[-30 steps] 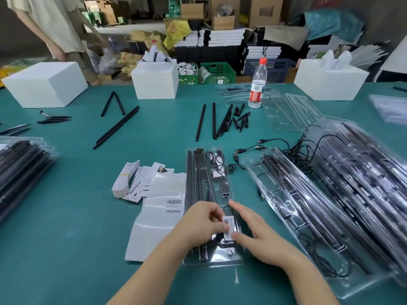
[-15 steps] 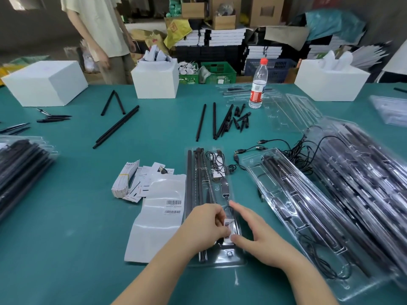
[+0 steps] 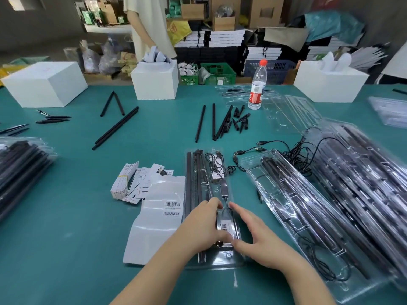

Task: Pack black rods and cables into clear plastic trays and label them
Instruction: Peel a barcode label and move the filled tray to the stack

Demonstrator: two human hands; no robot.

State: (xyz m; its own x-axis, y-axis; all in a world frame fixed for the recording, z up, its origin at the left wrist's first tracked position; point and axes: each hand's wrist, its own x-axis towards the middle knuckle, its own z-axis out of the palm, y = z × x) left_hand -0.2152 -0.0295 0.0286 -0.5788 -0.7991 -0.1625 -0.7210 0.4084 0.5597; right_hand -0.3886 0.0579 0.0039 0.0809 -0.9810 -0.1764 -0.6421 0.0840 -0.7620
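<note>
A closed clear plastic tray (image 3: 220, 264) lies lengthwise in front of me, with black rods (image 3: 199, 179) and a coiled cable (image 3: 217, 161) inside. A small white barcode label (image 3: 224, 225) sits on its lid near the near end. My left hand (image 3: 202, 225) lies flat on the tray, its thumb on the label's lower end. My right hand (image 3: 257, 236) rests beside the label with straight, spread fingers, thumb touching the label's lower edge.
A barcode sticker sheet (image 3: 158, 216) and bundled leaflets (image 3: 123, 181) lie left of the tray. An open tray (image 3: 259, 172), loose cables (image 3: 293, 155) and stacked packed trays (image 3: 363, 172) fill the right. Loose rods (image 3: 212, 122), a bottle (image 3: 257, 89), white boxes (image 3: 155, 82) and a person (image 3: 149, 29) are farther back.
The label, held between both hands above the tray a second ago, now lies on the lid under my thumbs. The person at the back has walked to the right.
</note>
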